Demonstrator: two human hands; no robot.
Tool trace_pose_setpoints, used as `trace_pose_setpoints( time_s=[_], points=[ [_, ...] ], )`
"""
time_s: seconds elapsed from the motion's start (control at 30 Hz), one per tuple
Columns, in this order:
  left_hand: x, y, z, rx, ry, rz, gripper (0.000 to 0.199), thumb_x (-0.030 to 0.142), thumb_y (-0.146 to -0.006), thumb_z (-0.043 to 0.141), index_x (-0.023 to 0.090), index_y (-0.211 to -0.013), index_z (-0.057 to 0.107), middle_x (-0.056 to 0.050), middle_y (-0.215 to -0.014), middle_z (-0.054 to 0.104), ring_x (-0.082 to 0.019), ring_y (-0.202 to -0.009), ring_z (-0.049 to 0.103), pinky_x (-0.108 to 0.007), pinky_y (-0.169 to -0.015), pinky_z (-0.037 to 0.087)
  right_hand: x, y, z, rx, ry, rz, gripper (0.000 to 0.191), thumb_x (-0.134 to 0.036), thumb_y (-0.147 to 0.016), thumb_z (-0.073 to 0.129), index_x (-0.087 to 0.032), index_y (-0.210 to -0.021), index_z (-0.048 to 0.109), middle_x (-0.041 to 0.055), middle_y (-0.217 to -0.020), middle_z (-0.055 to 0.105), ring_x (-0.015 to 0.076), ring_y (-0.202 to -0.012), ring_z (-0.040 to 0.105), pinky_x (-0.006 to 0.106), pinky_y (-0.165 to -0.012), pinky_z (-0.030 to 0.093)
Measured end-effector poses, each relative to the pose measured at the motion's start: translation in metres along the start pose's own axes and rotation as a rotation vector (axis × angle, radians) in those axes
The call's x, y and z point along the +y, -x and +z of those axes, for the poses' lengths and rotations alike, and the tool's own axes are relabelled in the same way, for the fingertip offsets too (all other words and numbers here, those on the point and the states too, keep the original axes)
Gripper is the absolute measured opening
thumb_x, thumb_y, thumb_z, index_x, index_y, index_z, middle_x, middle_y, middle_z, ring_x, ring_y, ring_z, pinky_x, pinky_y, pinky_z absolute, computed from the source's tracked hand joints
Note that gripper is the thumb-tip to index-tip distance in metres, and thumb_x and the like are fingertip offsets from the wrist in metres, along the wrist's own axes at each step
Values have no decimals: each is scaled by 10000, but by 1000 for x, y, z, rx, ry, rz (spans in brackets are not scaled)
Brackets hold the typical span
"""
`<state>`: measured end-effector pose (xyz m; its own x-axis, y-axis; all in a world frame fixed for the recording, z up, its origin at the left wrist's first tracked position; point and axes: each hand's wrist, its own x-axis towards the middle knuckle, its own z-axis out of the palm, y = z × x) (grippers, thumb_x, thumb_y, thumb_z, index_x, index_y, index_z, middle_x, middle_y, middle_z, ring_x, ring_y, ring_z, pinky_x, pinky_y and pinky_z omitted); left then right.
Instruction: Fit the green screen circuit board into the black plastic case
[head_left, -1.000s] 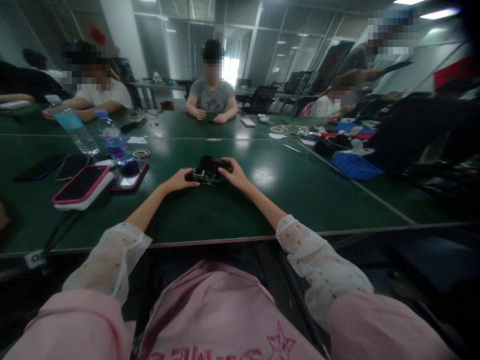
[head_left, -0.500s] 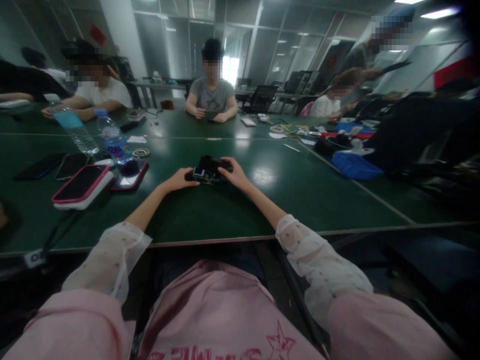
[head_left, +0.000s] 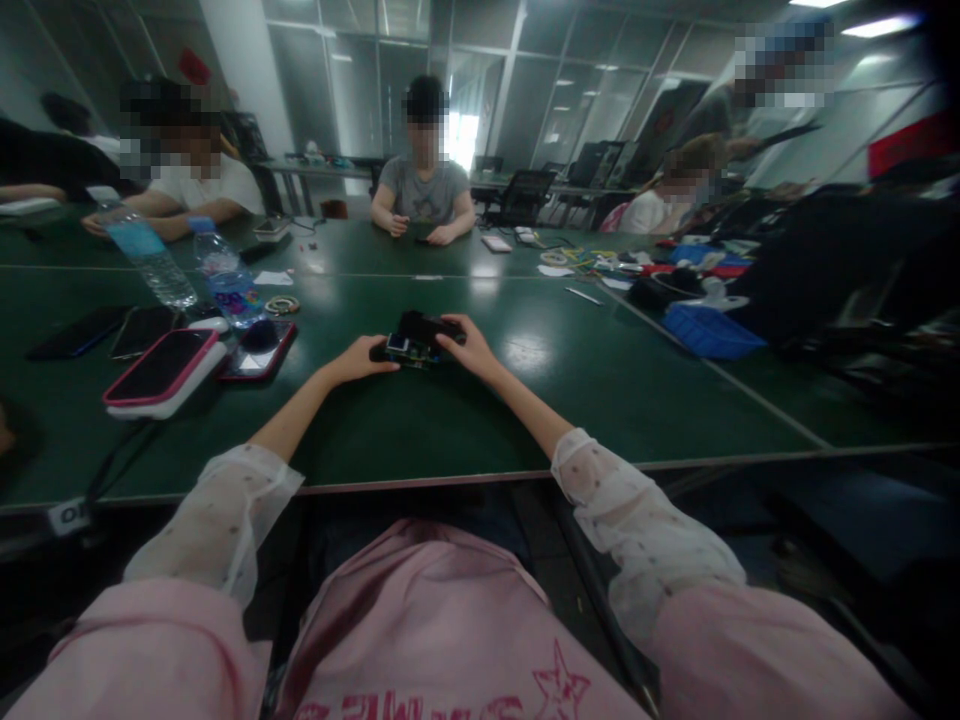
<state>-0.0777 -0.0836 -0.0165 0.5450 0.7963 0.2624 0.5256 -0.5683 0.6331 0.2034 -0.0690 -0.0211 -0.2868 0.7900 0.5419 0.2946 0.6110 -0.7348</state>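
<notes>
In front of me on the green table (head_left: 450, 430) is a small black device with a bare circuit board (head_left: 411, 352) showing along its near side. My left hand (head_left: 362, 359) is closed on its left end, thumb toward me. On the right, my right hand (head_left: 466, 346) grips a black cover-like part (head_left: 421, 326) that sits tilted over the board. Whether this part is joined to the board, I cannot tell. The far fingers of both hands are hidden behind the device.
To the left lie a pink-edged phone (head_left: 166, 365) on a white block, more phones, a tape roll (head_left: 282, 305) and two water bottles (head_left: 225, 275). A pen (head_left: 583, 296), tangled cables and a blue tray (head_left: 709, 332) are at the right. A person (head_left: 424, 190) sits opposite.
</notes>
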Motion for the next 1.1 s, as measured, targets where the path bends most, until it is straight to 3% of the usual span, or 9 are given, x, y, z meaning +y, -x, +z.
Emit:
trace_pose_setpoints(
  time_s=[1.1],
  points=[
    [1, 1, 1, 5, -20, 6, 414, 458, -788, 712, 158, -1066, 651, -82, -1064, 683, -255, -973, 627, -422, -897, 478, -1, 0, 1, -3, -33, 55, 621, -652, -777, 638, -229, -1226, 563, 115, -1197, 634, 283, -1100, 622, 491, -975, 502]
  ],
)
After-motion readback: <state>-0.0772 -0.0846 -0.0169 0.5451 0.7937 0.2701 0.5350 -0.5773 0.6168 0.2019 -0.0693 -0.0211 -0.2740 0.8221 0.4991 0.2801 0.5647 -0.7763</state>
